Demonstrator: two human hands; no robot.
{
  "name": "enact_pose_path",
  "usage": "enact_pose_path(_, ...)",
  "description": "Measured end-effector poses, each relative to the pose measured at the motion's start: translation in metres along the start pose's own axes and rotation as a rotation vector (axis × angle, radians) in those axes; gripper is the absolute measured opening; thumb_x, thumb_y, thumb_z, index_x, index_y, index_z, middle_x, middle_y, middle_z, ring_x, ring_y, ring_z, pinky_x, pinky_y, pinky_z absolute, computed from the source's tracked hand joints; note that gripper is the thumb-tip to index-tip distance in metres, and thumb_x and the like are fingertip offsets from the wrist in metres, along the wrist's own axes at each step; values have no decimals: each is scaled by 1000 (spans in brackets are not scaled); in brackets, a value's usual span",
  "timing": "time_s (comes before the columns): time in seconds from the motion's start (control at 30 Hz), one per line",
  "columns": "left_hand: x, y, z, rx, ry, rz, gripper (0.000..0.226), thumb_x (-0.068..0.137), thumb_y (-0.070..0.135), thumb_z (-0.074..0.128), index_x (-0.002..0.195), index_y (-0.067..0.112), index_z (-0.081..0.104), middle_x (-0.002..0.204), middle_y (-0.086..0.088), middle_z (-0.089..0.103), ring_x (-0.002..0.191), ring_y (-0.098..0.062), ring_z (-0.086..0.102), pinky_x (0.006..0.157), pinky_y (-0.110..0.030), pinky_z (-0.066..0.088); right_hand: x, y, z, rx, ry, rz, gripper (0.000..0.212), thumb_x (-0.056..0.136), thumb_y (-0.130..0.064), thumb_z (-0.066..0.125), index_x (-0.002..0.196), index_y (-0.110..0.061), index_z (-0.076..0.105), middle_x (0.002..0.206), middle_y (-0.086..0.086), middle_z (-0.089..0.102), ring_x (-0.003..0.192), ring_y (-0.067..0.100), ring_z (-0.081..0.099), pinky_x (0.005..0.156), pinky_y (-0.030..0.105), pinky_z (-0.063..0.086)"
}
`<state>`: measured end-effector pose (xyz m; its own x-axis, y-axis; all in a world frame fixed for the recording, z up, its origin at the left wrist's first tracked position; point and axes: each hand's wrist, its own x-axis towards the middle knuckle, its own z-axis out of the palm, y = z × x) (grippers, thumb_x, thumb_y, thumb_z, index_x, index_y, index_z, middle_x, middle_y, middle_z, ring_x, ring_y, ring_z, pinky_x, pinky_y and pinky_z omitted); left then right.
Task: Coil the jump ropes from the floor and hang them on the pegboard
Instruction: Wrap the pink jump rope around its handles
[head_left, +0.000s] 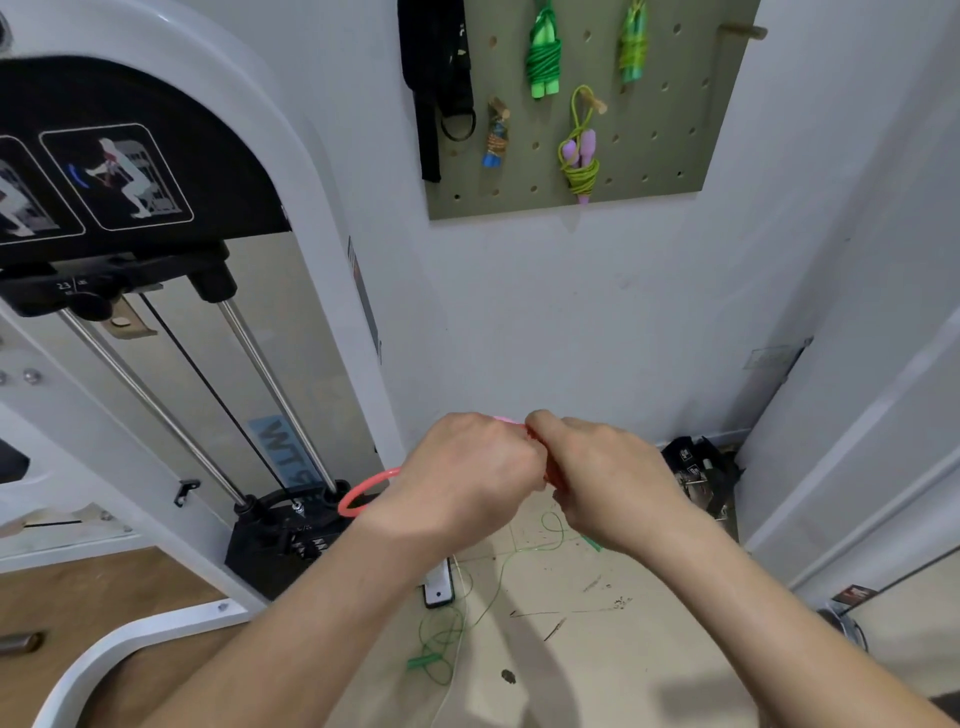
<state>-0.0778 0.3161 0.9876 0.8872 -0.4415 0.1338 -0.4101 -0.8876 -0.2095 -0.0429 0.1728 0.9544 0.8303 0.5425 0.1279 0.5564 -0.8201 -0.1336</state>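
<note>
Head view, floor: pale tiled floor (649, 649), scuffed and marked with dark specks; a wood-toned strip lies at lower left.
Room: white wall (571, 312) straight ahead, a white door panel (857, 441) angling in at the right.
Left side: cable machine (156, 260) with a white frame, chrome guide rods and a black weight stack (280, 535) at its base.
Corner: black bag (696, 467) on the floor where wall meets door panel.
Pegboard: olive pegboard (665, 156) on the wall, high above the hands.
Hung items: bright green coiled rope (544, 62), lime coiled rope (634, 47), yellow-green rope with purple handles (581, 156), black strap (436, 78) at the board's left edge.
Free peg: wooden peg (743, 31) at upper right carries nothing.
Left hand: left hand (467, 483) curled into a fist round the pink jump rope (363, 491); one loop sticks out to its left.
Right hand: right hand (602, 483) curled too, pinching the same rope; knuckles touch the left hand.
Rope position: held in mid-air between both hands, well below the pegboard, above the floor.
Floor rope: thin green jump rope (441, 639) lies loose on the tiles beneath the forearms.
Other: small white device (438, 587) just beside the green rope.
</note>
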Motion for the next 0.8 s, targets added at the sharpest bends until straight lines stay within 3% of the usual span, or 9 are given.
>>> enact_pose_path(0.13,2,-11,-6,-111,98,-121,34,83,57,57,91,24,62,90,3,66,86,-19,62,63,-28,33,-3,1,-10,105,-125,-65,39,79,-20,61,112,-29,43,100,-5,62,95,25,61,66,34,46)
enact_pose_path(0.2,3,-16,-7,-164,79,-110,39,79,61,57,94,26,67,87,5,66,87,-18,62,65,-28,38,-5,1,-12,211,-159,-73,41,76,-48,64,109,-33,47,93,-9,64,89,19,62,66,33,47)
enact_pose_path(0.3,5,-24,-9,-239,34,-75,41,77,65,57,94,31,71,80,5,66,82,-16,62,67,-28,43,-6,-2,-13,264,-127,-34,61,68,-85,44,100,-34,55,82,-11,66,79,13,61,66,33,49)
enact_pose_path(0.43,12,-37,-23,-675,-68,-155,34,64,54,78,70,21,72,53,8,60,52,-4,52,51,-22,39,-11,-9,-24,305,-98,-56,50,82,-75,41,89,-29,60,70,-10,66,65,9,55,63,32,48)
enact_pose_path(0.5,14,-48,-21,-1047,-155,-204,33,61,43,84,64,14,68,47,8,55,45,-3,45,47,-20,35,-14,-10,-39,381,-107,-93,39,86,-67,45,100,-35,63,59,-12,58,57,8,50,54,24,40)
enact_pose_path(0.57,13,-56,-18,-1319,-193,-170,49,54,54,83,67,9,67,56,-1,62,49,-6,50,49,-18,38,-15,-9,-50,416,-78,-131,42,85,-65,45,113,-36,58,54,-11,53,55,8,48,50,23,33)
enact_pose_path(0.63,15,-57,-5,-1447,-203,-165,65,48,69,78,69,9,67,63,-6,62,54,-9,52,51,-19,40,-16,-7,-52,464,-42,-140,39,85,-64,47,105,-31,51,53,-5,54,54,12,49,51,29,34)
enact_pose_path(0.73,12,-56,29,-1588,-193,-214,57,46,73,75,62,20,62,53,9,49,46,-4,43,48,-18,37,-15,-11,-47,716,-46,-143,32,84,-60,51,103,-34,45,58,3,62,53,14,56,55,38,45)
enact_pose_path(0.8,3,-49,48,-1704,-125,-362,68,49,61,82,78,3,62,54,5,54,46,-10,53,54,-26,45,-14,-16,-46,975,-44,-117,33,82,-54,53,108,-35,50,61,12,63,52,20,59,54,36,48)
